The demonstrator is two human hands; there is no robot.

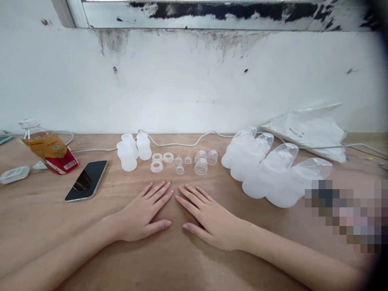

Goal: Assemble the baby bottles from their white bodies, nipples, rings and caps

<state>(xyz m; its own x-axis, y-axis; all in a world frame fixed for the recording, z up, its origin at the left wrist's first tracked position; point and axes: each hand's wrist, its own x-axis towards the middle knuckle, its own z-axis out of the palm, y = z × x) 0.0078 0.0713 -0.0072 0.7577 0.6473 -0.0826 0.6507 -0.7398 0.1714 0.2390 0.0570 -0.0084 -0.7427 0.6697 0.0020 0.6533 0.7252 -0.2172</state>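
My left hand (142, 214) lies flat on the wooden table (121, 262), fingers spread, holding nothing. Mirroring it, my right hand (209, 218) also rests palm down with its fingers apart. Beyond the fingertips are three clear rings (157, 166), three clear nipples (180, 169) and three clear domed caps (200, 166). Three frosted white bottles (127, 157) stand behind my left hand, left of the rings. To the right, several larger frosted bottles with clear caps (257, 178) are grouped together.
A phone (86, 181) and a tilted drink bottle (50, 149) are at the left, near a white device (14, 174). A cable (182, 144) runs along the wall (182, 89). A plastic bag (309, 129) lies at the back right; the far right is pixelated.
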